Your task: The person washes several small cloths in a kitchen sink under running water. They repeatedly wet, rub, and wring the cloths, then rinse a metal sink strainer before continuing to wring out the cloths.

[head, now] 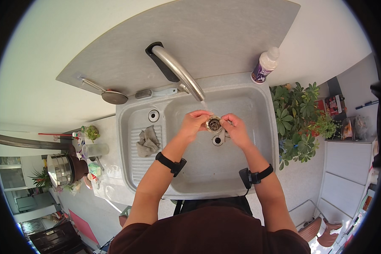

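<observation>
Over the large basin of a grey sink (206, 174), both my hands hold a small round metal part (214, 124) with a dark ringed inside. My left hand (195, 123) grips its left rim, and my right hand (236, 129) pinches its right side. Something pale shows under my right fingers; I cannot tell what it is. Water runs from the steel faucet (181, 73) just above the part. The basin drain (217, 140) lies just below it. Each wrist wears a black strap with a small device.
A crumpled grey cloth (148, 142) lies on the ribbed drainboard at left. A scrub brush (156, 93) and a small strainer (114, 97) sit along the back edge. A purple-labelled bottle (264, 66) stands at the back right corner, near a leafy plant (293, 120).
</observation>
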### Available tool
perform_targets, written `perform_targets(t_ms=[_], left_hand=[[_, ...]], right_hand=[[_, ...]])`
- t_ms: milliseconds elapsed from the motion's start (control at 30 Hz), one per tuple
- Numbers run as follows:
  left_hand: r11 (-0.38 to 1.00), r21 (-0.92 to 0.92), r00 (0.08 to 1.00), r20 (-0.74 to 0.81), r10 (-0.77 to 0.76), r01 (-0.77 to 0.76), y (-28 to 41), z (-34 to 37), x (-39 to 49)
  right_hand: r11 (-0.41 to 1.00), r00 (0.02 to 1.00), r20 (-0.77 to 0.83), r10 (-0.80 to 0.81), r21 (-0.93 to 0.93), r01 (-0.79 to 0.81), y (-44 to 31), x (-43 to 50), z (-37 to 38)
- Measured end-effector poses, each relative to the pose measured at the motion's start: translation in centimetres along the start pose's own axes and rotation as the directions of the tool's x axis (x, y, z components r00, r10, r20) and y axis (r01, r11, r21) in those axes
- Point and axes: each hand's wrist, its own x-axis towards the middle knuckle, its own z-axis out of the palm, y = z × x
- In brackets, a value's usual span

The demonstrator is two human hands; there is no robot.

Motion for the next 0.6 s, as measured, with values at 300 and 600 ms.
perform_targets(t_ms=[300,600], left_hand=[[1.0,0.002,0.988,0.155,-0.03,0.03,1.2,-0.6,-0.2],[0.979,-0.199,0.977,0.214,0.012,0.031,-0.9,-0.3,-0.6]], right_hand=[[0.998,0.995,0.101,0.008,-0.062,-0.002,-0.9,0.6,-1.4],[0.971,0.989,-0.024,0.148,0.193,-0.141,-0.8,0.0,-0.3]])
